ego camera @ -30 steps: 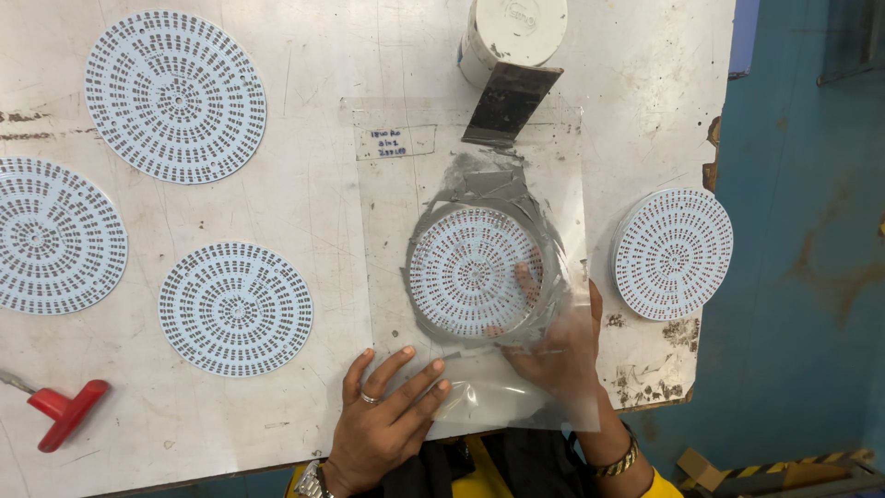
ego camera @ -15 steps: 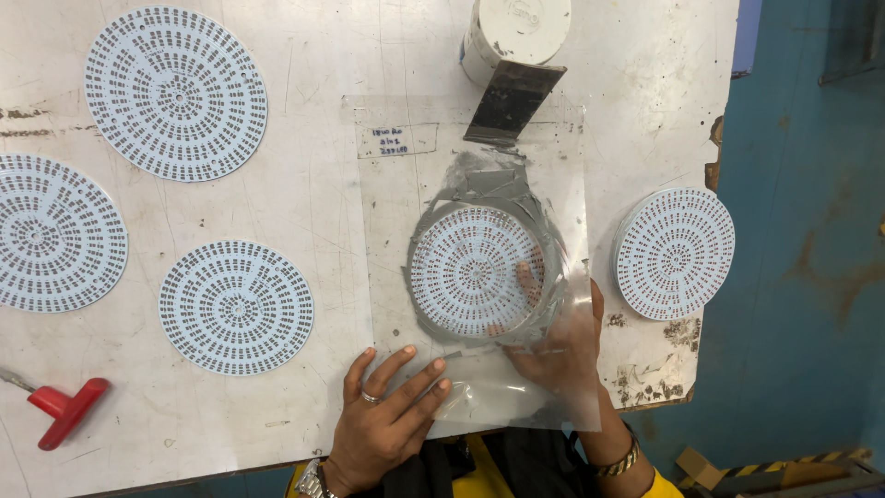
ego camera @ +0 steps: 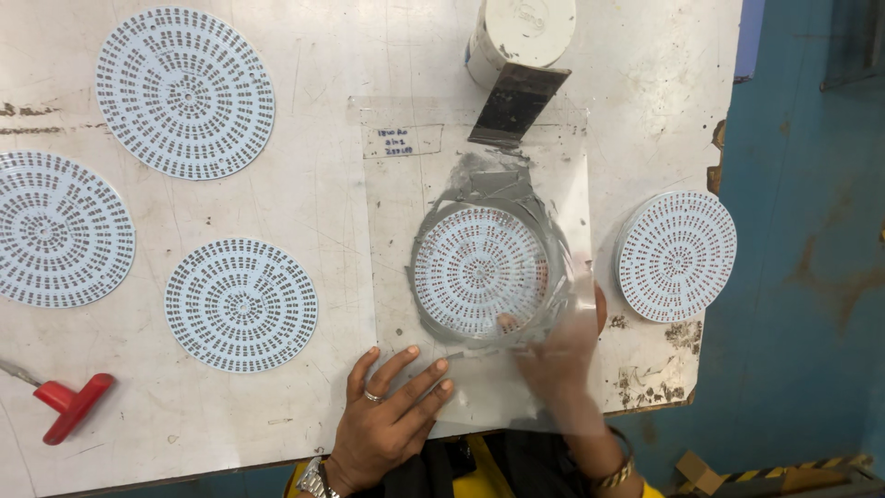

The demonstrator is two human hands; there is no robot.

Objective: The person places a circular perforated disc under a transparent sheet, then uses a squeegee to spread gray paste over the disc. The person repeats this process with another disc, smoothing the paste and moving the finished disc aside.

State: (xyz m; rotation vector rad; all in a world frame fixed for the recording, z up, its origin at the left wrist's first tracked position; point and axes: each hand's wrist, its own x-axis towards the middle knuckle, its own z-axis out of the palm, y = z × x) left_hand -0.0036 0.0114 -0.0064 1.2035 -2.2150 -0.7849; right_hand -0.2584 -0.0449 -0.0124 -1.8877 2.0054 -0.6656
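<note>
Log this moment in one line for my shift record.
left hand: flat on clear sheet | right hand: under sheet, at round board | scraper: idle

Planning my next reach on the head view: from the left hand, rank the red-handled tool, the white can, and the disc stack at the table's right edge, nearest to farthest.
From the left hand, flat on the table's near edge:
1. Disc stack, off to the right by the table edge.
2. Red-handled tool, far left, near edge. These first two are close; the stack looks slightly nearer.
3. White can, at the far edge, clearly farthest.
</note>
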